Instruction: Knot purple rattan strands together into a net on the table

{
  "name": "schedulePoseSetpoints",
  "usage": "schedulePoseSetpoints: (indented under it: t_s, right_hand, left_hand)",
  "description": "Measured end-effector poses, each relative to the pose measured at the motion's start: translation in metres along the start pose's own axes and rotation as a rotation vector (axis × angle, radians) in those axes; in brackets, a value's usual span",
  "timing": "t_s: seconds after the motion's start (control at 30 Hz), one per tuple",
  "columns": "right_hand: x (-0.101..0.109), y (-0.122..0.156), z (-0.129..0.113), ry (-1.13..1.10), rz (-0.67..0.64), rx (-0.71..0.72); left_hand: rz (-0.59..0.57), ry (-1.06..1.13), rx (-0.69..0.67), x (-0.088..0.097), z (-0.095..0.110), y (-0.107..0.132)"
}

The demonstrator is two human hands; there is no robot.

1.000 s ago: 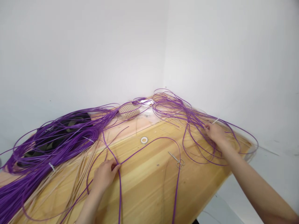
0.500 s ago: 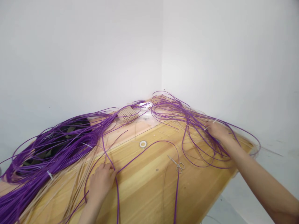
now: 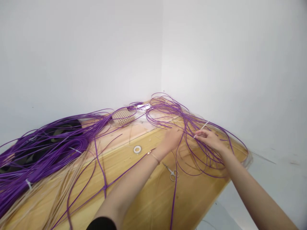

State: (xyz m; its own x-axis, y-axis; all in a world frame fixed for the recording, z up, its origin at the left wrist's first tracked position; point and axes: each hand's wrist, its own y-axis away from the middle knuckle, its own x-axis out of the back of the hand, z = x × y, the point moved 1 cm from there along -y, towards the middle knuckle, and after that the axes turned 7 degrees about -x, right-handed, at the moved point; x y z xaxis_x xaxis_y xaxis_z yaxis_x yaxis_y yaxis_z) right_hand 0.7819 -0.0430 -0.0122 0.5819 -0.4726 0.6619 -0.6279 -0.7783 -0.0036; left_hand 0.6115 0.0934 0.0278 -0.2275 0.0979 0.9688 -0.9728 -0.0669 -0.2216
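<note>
Far left: a thick bundle of thin, glossy purple strands (image 3: pixel 52 163), banded with white ties (image 3: pixel 29 184), heaped over a dark fabric item (image 3: pixel 73 125). Pale tan strips (image 3: pixel 64 183) lie alongside. Next, a beige woven piece (image 3: pixel 124 117) full of small holes, then a flat white ring (image 3: pixel 137 149) on the light wooden desk (image 3: pixel 144 206).

Left hand (image 3: pixel 172 139): motion-blurred at the near edge of a second, looser purple bundle (image 3: pixel 185 115) — cannot tell whether its fingers are spread or closed. Small metal scissors (image 3: pixel 170 172) lie just below it.

Right hand (image 3: pixel 209 140): thumb and fingertips together, seemingly pinching the lower end of a narrow white strip (image 3: pixel 204 125) lying across that second bundle, at the desk's right side.

Handling, judged by eye: light, springy, rather slippery; single strands likely kink or stray. Best hold — around the gathered part beside the white strip, not by the loops.
</note>
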Motion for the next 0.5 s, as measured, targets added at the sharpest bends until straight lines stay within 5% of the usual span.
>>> schedulePoseSetpoints:
  t_s: [0.17,0.5]
  right_hand:
    - [-0.009,0.004,-0.012,-0.242,-0.15,0.009]
    - [-0.01,-0.001,-0.015,-0.061,-0.123,0.105]
  left_hand:
    - [-0.07,-0.046,-0.208,-0.01,0.008,-0.045]
    - [-0.165,-0.12,-0.332,-0.008,-0.002,-0.049]
